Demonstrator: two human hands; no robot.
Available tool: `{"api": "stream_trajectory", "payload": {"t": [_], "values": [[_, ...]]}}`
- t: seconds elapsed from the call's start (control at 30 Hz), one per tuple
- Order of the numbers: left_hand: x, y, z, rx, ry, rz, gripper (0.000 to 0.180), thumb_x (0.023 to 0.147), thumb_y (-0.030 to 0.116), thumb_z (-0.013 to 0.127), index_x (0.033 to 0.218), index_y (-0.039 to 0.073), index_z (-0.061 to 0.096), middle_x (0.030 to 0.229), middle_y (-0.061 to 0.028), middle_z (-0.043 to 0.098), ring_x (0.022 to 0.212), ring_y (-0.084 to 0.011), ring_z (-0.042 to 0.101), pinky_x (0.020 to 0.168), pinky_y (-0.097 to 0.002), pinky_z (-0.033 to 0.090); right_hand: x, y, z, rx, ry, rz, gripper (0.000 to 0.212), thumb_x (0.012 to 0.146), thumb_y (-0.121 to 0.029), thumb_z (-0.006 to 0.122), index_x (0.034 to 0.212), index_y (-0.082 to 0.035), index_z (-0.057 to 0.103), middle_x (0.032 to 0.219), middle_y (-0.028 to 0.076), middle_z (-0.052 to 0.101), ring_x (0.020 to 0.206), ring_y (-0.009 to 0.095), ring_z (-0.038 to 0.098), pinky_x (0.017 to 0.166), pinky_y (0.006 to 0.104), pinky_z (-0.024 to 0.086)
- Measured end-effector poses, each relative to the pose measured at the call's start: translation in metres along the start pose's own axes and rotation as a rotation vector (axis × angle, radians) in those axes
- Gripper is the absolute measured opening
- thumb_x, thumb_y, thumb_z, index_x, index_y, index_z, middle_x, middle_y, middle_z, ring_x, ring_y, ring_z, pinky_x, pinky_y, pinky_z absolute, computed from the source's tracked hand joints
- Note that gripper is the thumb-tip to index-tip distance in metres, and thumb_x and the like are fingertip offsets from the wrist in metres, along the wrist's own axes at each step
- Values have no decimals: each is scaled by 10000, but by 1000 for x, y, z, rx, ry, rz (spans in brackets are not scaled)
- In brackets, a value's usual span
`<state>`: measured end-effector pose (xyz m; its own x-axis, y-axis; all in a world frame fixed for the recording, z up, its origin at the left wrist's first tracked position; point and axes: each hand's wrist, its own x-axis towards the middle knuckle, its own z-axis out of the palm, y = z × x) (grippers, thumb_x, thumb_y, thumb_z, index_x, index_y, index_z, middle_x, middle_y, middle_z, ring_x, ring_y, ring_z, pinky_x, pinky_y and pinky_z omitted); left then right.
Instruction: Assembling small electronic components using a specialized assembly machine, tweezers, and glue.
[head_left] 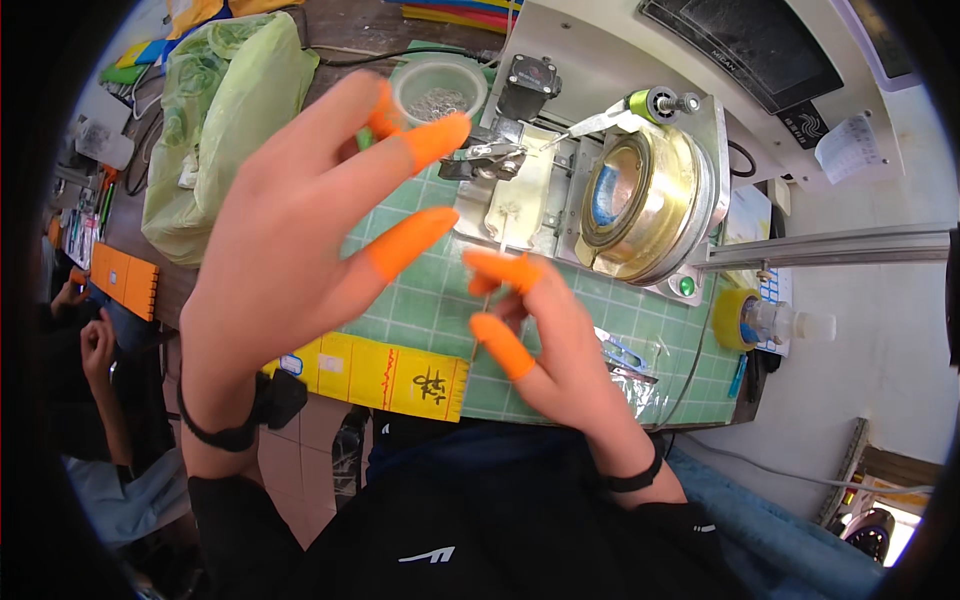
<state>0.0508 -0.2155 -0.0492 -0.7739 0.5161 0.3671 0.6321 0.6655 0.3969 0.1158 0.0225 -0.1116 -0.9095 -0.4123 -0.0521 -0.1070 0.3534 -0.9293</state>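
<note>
Orange-capped left hand point(285, 235): fingers spread wide, raised above green cutting mat point(420, 300) | right hand point(545, 335): fingertips pinched narrow at thin white strip point(503, 243), near brass winding fixture point(640, 200) | mat's front edge uncovered.

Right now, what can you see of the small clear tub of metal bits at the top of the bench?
The small clear tub is a round, see-through plastic cup, open at the top and standing upright. A shallow heap of tiny grey metal pieces lies in its bottom. It sits at the far edge of the green cutting mat, beside the machine. An orange-capped fingertip of the left hand overlaps its left rim; contact is unclear.
</note>
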Motion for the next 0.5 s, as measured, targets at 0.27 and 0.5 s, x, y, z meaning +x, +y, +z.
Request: {"api": "stream_trajectory", "payload": {"t": [0.27,0.5], "values": [[37,-18,76,373,17,137,494,735,24,742,1205,-20,599,1076,-130,572,935,-304,609,802,-409,508,67,16,34,783,566,-74,195,1121,-170,456,1276,-52,460,1160,40,514,1033,84,488,949,248,399],[36,-18,89,224,24,33,500,747,4,709,1225,-21,567,1059,-141,564,931,-303,636,734,-375,530,79,20,34,720,656,-217,166,1110,-110,452,1266,-52,461,1142,47,513,1029,106,489,955,275,406]]}}
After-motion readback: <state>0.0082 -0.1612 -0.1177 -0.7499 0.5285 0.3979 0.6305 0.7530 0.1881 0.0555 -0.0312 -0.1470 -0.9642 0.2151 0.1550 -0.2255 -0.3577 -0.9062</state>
